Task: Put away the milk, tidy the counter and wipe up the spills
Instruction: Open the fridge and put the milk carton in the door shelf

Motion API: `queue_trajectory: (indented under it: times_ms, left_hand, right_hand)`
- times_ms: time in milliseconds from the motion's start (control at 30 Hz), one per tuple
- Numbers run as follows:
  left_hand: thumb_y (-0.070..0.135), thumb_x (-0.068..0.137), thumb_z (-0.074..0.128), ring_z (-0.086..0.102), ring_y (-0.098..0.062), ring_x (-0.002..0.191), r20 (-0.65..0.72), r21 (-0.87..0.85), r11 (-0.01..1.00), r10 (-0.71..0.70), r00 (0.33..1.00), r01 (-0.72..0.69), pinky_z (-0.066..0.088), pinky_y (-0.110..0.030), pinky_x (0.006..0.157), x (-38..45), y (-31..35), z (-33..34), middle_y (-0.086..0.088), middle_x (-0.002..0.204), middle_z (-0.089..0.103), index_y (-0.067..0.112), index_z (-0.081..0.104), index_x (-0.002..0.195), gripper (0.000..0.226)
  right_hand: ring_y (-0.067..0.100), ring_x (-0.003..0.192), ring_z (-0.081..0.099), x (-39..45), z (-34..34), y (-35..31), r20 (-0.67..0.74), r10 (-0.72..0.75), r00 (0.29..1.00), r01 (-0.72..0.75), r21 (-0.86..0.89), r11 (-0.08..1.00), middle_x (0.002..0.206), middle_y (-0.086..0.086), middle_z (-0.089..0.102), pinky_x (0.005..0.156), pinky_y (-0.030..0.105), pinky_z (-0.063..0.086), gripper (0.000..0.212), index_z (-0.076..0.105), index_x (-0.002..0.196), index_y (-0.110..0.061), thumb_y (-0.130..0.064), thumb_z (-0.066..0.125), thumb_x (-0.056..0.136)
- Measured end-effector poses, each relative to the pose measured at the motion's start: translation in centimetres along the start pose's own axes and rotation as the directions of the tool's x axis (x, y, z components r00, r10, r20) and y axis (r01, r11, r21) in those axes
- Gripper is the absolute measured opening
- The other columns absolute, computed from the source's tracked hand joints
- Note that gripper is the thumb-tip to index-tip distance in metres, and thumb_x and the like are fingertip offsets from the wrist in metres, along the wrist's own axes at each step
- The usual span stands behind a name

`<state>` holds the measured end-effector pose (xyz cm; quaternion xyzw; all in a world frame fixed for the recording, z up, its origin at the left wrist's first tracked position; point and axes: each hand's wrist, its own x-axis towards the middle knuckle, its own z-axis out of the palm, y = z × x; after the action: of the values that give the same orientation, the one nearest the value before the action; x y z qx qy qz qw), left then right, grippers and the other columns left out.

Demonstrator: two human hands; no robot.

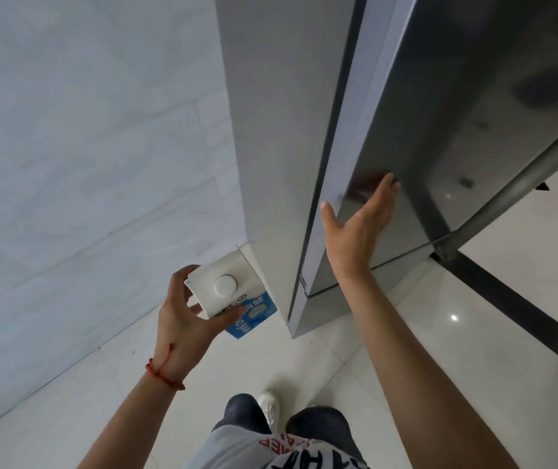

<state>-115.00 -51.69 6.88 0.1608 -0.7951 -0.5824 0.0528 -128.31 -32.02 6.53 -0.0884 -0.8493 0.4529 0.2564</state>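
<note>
My left hand [182, 316] grips a white and blue milk carton [226, 292] with a round white cap on top, low in the middle of the view. The carton hangs over the floor, close to the left side of a tall grey fridge [270, 130]. My right hand [362, 225] is spread with straight fingers against the dark glossy fridge door [457, 113], thumb at the door's left edge. The door looks shut.
A pale tiled wall [84, 147] stands to the left of the fridge. The floor [321, 367] is glossy white tile with a dark strip [507, 299] at the right. My legs and a white shoe [269, 406] show at the bottom.
</note>
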Motion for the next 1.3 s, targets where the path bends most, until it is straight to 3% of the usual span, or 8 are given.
queue_trajectory:
  times_ms: [67,200,467,600,900,1000,1167,1300]
  left_hand:
    - [0.042,0.040,0.077,0.058,-0.001,0.093,0.007,-0.012,1.000,0.012,1.000,-0.012,0.051,-0.016,0.061,0.9,0.8,0.4,0.019,0.100,0.057,0.046,0.042,0.093,0.064]
    - [0.019,0.049,0.083,0.059,0.004,0.088,0.011,-0.037,0.999,0.032,0.999,-0.031,0.051,-0.007,0.059,2.3,1.8,1.7,0.017,0.098,0.057,0.044,0.043,0.092,0.064]
    - [0.019,0.050,0.079,0.056,0.019,0.083,0.005,-0.044,0.997,0.057,0.998,-0.057,0.049,-0.012,0.059,5.0,3.9,3.2,0.018,0.097,0.057,0.043,0.042,0.092,0.061]
    - [-0.003,0.062,0.080,0.059,0.010,0.085,-0.015,-0.055,0.996,0.066,0.998,-0.067,0.047,-0.020,0.067,5.6,4.2,4.0,0.018,0.096,0.057,0.042,0.043,0.092,0.065]
    - [-0.006,0.064,0.077,0.058,0.011,0.083,0.023,-0.044,0.994,0.096,0.995,-0.095,0.046,-0.017,0.065,5.6,5.5,3.9,0.022,0.094,0.054,0.039,0.042,0.092,0.063]
    - [-0.004,0.064,0.077,0.056,0.004,0.085,0.026,-0.026,0.994,0.111,0.993,-0.110,0.045,-0.016,0.065,5.6,5.6,3.9,0.023,0.094,0.053,0.040,0.042,0.090,0.063]
    - [-0.004,0.063,0.078,0.053,0.026,0.080,0.114,-0.026,0.990,0.141,0.983,-0.139,0.048,-0.003,0.055,5.8,6.1,4.7,0.034,0.086,0.060,0.042,0.042,0.090,0.064]
    - [-0.004,0.064,0.077,0.058,0.007,0.085,0.219,-0.032,0.976,0.217,0.951,-0.215,0.048,-0.007,0.055,5.4,7.4,6.4,0.025,0.091,0.052,0.043,0.040,0.087,0.064]
  right_hand:
    - [0.039,0.139,0.018,1.1,0.7,-0.2,-0.058,0.016,0.998,-0.015,0.020,1.000,0.152,0.028,0.005,0.114,0.043,0.025,0.099,0.006,0.145,0.001,-0.035,0.069,0.077]
    - [0.044,0.139,0.016,3.2,1.1,0.3,-0.139,-0.043,0.989,0.041,-0.015,0.999,0.151,0.032,0.004,0.107,0.056,0.032,0.104,0.004,0.143,0.004,-0.039,0.066,0.073]
    - [0.048,0.133,0.026,3.8,0.4,1.8,-0.153,-0.220,0.963,0.202,-0.122,0.972,0.145,0.029,0.010,0.102,0.055,0.039,0.099,0.011,0.138,0.000,-0.043,0.064,0.067]
    - [0.049,0.132,0.026,3.8,0.3,1.9,-0.168,-0.271,0.948,0.246,-0.158,0.956,0.144,0.018,0.010,0.099,0.056,0.041,0.095,0.014,0.137,-0.002,-0.042,0.064,0.067]
    - [0.047,0.133,0.026,3.6,-0.5,1.9,-0.168,-0.259,0.951,0.232,-0.165,0.959,0.144,0.017,0.012,0.101,0.054,0.041,0.098,0.015,0.137,-0.003,-0.045,0.068,0.067]
    - [0.046,0.132,0.030,2.6,-2.2,2.8,-0.155,-0.280,0.947,0.252,-0.180,0.951,0.144,0.017,0.016,0.100,0.052,0.043,0.098,0.014,0.138,-0.005,-0.050,0.067,0.069]
    - [0.032,0.138,0.021,1.1,-6.7,4.3,-0.071,-0.268,0.961,0.255,-0.159,0.954,0.148,0.022,0.015,0.116,0.028,0.025,0.097,0.003,0.140,-0.010,-0.061,0.054,0.076]
    - [0.007,0.142,0.010,-0.7,-10.2,4.8,-0.033,-0.207,0.978,0.198,-0.175,0.964,0.149,0.023,0.021,0.112,0.008,0.014,0.099,0.011,0.139,-0.007,-0.050,0.067,0.070]
